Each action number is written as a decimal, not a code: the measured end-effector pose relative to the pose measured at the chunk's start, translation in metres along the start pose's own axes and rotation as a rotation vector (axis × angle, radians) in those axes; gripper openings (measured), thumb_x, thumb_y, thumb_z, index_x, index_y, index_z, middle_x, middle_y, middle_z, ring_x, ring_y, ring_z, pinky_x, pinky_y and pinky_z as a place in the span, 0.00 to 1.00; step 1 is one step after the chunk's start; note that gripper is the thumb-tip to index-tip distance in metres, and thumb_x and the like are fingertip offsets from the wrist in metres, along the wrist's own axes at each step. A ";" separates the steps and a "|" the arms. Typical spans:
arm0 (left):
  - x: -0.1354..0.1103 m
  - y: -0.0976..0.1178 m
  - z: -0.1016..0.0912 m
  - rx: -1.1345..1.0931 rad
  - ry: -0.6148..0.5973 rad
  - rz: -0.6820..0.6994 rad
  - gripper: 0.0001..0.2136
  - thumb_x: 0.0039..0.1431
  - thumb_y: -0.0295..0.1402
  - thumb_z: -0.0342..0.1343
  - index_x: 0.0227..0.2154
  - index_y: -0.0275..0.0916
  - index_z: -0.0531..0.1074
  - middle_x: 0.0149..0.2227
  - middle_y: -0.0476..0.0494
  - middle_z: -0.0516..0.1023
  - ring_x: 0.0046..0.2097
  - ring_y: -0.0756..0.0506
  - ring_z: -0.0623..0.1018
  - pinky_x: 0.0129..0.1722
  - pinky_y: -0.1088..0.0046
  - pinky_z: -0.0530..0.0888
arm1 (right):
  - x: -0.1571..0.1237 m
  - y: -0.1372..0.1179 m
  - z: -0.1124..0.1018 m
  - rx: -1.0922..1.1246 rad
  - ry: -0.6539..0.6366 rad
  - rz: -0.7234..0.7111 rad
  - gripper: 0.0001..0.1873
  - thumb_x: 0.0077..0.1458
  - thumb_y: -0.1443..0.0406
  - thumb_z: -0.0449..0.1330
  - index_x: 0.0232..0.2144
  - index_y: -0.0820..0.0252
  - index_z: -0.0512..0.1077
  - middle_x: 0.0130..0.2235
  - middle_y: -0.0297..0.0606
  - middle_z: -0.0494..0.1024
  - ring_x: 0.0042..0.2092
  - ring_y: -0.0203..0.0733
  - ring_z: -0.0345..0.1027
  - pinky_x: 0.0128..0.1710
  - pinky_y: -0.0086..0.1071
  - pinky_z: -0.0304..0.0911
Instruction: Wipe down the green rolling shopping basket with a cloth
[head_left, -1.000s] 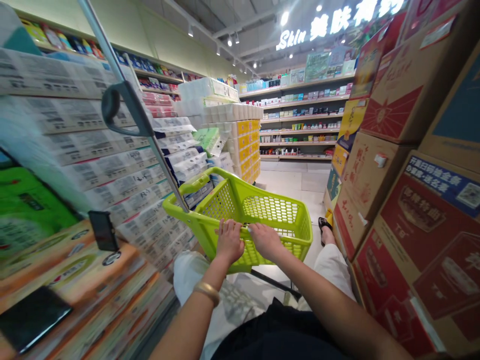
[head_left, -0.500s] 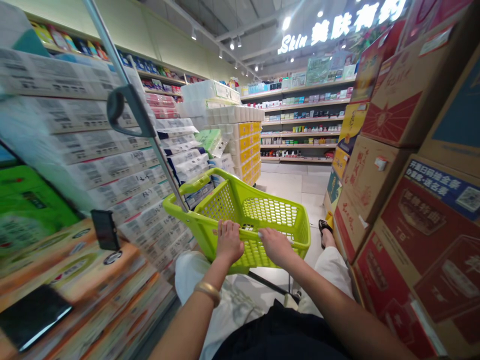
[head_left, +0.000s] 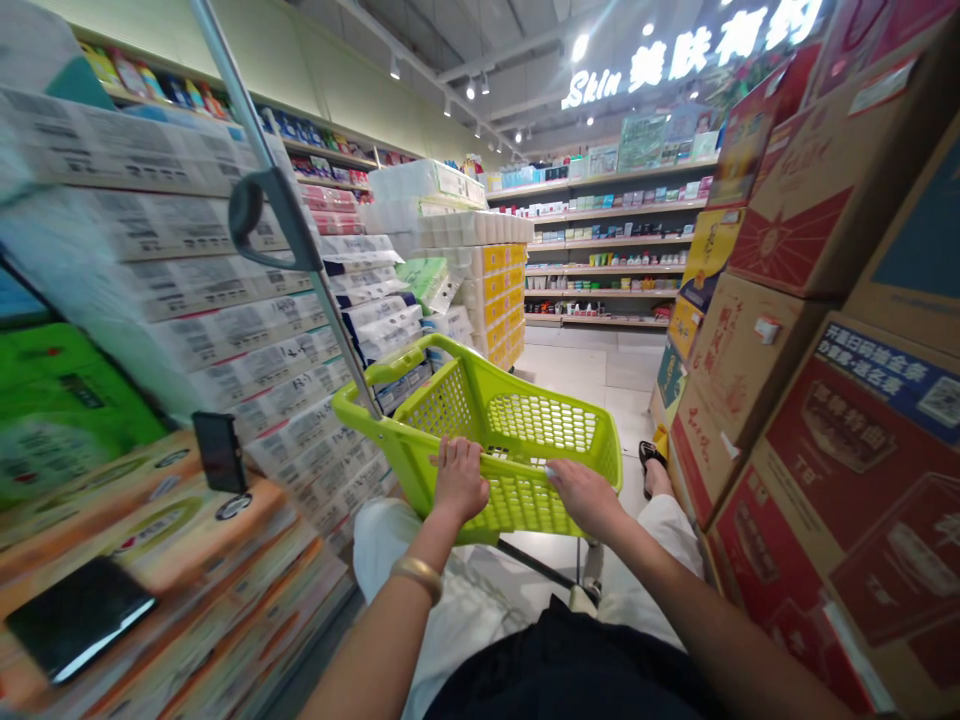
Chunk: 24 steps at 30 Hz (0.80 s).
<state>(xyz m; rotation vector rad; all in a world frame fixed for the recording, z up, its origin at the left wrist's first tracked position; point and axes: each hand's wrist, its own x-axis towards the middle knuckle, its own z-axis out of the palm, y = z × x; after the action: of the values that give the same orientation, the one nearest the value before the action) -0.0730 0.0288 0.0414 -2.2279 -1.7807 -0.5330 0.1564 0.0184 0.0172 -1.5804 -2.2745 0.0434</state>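
A lime-green plastic shopping basket point(head_left: 525, 425) stands in front of me in a shop aisle, and nothing shows inside it. My left hand point(head_left: 459, 482) is curled over the basket's near rim, with a gold bangle on that wrist. My right hand point(head_left: 583, 495) rests on the same rim further right, fingers bent over the edge. A grey metal handle pole point(head_left: 300, 235) rises from the basket's left corner up past my head.
Stacked tissue packs point(head_left: 225, 330) wall the left side, with a dark phone point(head_left: 79, 618) lying on boxes low left. Cardboard cartons point(head_left: 810, 380) tower on the right. Tiled floor point(head_left: 600, 375) runs ahead to product shelves point(head_left: 600, 260). My sandalled foot point(head_left: 651, 458) shows beside the cartons.
My right hand has slid to the right along the basket's near rim, away from my left hand. The left hand keeps its hold.
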 end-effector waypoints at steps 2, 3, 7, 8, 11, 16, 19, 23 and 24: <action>0.000 0.003 0.001 -0.004 0.001 -0.006 0.17 0.45 0.29 0.54 0.42 0.38 0.64 0.46 0.38 0.66 0.57 0.37 0.61 0.65 0.51 0.46 | -0.003 0.003 -0.001 -0.001 0.016 0.021 0.16 0.65 0.63 0.48 0.52 0.56 0.68 0.47 0.40 0.76 0.47 0.43 0.70 0.45 0.33 0.60; 0.000 0.004 0.001 -0.007 0.001 -0.011 0.17 0.45 0.29 0.54 0.42 0.38 0.64 0.46 0.38 0.66 0.57 0.37 0.61 0.65 0.50 0.46 | -0.002 0.001 -0.001 -0.003 0.019 0.029 0.16 0.65 0.64 0.48 0.51 0.56 0.69 0.46 0.40 0.77 0.47 0.43 0.70 0.44 0.33 0.60; 0.000 0.006 0.001 -0.008 -0.004 -0.026 0.17 0.45 0.29 0.54 0.41 0.39 0.64 0.46 0.38 0.66 0.56 0.36 0.61 0.64 0.48 0.46 | 0.014 -0.027 -0.003 -0.011 -0.005 0.001 0.15 0.65 0.64 0.47 0.49 0.57 0.70 0.44 0.41 0.77 0.44 0.43 0.70 0.42 0.34 0.60; -0.001 0.005 0.000 -0.002 -0.003 -0.026 0.17 0.44 0.29 0.54 0.41 0.39 0.64 0.46 0.38 0.66 0.56 0.36 0.62 0.64 0.48 0.46 | 0.019 -0.036 -0.003 -0.010 -0.013 -0.022 0.15 0.65 0.64 0.47 0.49 0.57 0.70 0.44 0.42 0.77 0.44 0.43 0.70 0.42 0.34 0.60; -0.002 0.003 0.000 0.018 0.005 -0.018 0.17 0.44 0.29 0.54 0.41 0.40 0.64 0.46 0.39 0.66 0.56 0.36 0.62 0.64 0.48 0.46 | 0.033 -0.057 -0.003 -0.008 -0.025 -0.078 0.16 0.65 0.64 0.46 0.49 0.57 0.69 0.44 0.42 0.77 0.43 0.43 0.71 0.40 0.33 0.60; -0.004 -0.003 -0.002 0.012 0.006 0.019 0.17 0.45 0.29 0.54 0.41 0.40 0.64 0.45 0.39 0.66 0.56 0.37 0.62 0.65 0.50 0.47 | 0.027 -0.046 -0.001 -0.017 -0.006 -0.100 0.15 0.65 0.64 0.47 0.50 0.55 0.69 0.45 0.40 0.77 0.44 0.43 0.71 0.41 0.32 0.61; -0.004 -0.003 -0.001 0.020 0.004 0.019 0.18 0.45 0.29 0.54 0.42 0.41 0.64 0.45 0.40 0.66 0.56 0.38 0.62 0.65 0.51 0.47 | 0.006 -0.013 -0.001 -0.023 0.033 -0.062 0.15 0.65 0.64 0.48 0.50 0.55 0.70 0.47 0.40 0.77 0.46 0.42 0.71 0.44 0.33 0.61; -0.005 0.002 -0.001 0.017 0.015 0.016 0.17 0.45 0.29 0.53 0.42 0.39 0.65 0.45 0.39 0.65 0.56 0.37 0.61 0.66 0.52 0.45 | -0.018 0.018 -0.001 -0.040 0.076 0.003 0.16 0.65 0.64 0.49 0.51 0.55 0.69 0.49 0.41 0.76 0.47 0.43 0.70 0.46 0.34 0.62; -0.006 0.004 -0.001 0.017 0.020 0.016 0.17 0.45 0.29 0.53 0.42 0.38 0.65 0.45 0.39 0.65 0.56 0.37 0.61 0.66 0.52 0.44 | -0.020 0.019 -0.001 -0.051 0.082 0.019 0.16 0.65 0.65 0.48 0.51 0.56 0.69 0.48 0.41 0.76 0.47 0.44 0.70 0.47 0.34 0.62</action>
<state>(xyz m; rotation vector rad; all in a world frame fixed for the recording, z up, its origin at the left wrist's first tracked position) -0.0705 0.0223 0.0402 -2.2159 -1.7496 -0.5337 0.1802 0.0068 0.0082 -1.5987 -2.2148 -0.0736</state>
